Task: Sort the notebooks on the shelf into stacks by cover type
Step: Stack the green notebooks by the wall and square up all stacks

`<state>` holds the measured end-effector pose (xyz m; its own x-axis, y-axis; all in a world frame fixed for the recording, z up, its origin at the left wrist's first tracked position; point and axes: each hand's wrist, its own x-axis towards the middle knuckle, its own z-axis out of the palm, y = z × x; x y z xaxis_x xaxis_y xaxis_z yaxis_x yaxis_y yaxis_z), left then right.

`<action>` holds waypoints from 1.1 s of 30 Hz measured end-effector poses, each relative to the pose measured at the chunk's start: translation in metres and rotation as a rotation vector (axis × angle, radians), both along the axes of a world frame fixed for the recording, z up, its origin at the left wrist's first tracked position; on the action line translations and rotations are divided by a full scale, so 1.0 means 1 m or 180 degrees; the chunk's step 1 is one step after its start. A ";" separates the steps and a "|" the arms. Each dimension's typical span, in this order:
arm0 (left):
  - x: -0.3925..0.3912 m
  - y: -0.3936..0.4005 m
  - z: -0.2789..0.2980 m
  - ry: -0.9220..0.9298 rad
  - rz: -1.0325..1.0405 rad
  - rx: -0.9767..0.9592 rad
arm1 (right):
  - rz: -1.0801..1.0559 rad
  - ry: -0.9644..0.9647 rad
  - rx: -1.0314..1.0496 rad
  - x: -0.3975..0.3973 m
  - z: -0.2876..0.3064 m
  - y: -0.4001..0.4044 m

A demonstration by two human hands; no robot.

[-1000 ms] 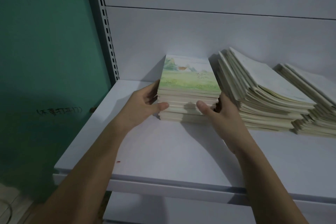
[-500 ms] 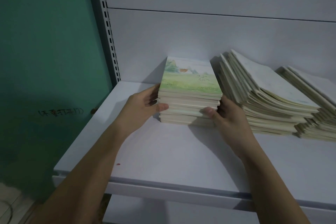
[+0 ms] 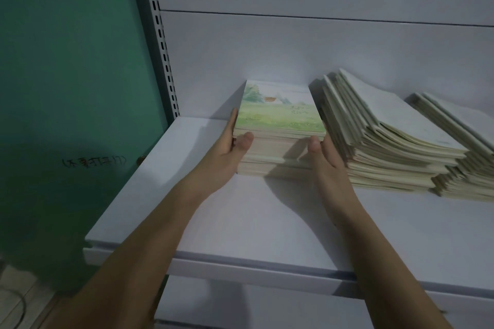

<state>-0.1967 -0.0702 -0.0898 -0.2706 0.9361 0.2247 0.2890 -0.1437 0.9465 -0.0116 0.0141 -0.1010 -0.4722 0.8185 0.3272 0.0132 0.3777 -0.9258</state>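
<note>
White metal shelf (image 3: 240, 222) carries three piles. Neat stack of notebooks with green meadow-picture cover (image 3: 279, 139) sits left, near back panel, squared between both hands. Left hand (image 3: 230, 152) flat against stack's left side, thumb on front edge; right hand (image 3: 324, 155) mirrors it on right side; fingers straight, pressing, not curled around anything. Slumped pile of plain pale-cover notebooks (image 3: 387, 141) just beside, fanned and leaning; third pale pile (image 3: 465, 163) at far right. Judgement: sorting mostly done, tidying left. Stack's long axis runs front-to-back; cover faces up.
</note>
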 end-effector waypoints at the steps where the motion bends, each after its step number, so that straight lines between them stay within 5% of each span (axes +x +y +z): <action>1: 0.002 0.001 -0.001 -0.0029 0.0010 -0.0027 | 0.0018 0.0066 -0.0016 -0.001 0.001 0.000; 8: -0.012 -0.004 -0.009 0.0273 -0.0037 -0.0191 | 0.0364 -0.0167 0.0301 0.008 -0.004 0.001; 16: -0.016 -0.001 -0.017 0.0216 0.0310 -0.0263 | -0.0150 -0.0745 0.0190 0.003 -0.028 0.014; 23: -0.017 -0.004 -0.016 0.0256 0.0175 -0.0417 | -0.0065 -0.0611 0.0006 0.008 -0.027 0.012; 33: -0.023 0.003 -0.023 0.0625 0.0184 -0.0471 | -0.0463 -0.1349 0.0701 0.007 -0.027 0.016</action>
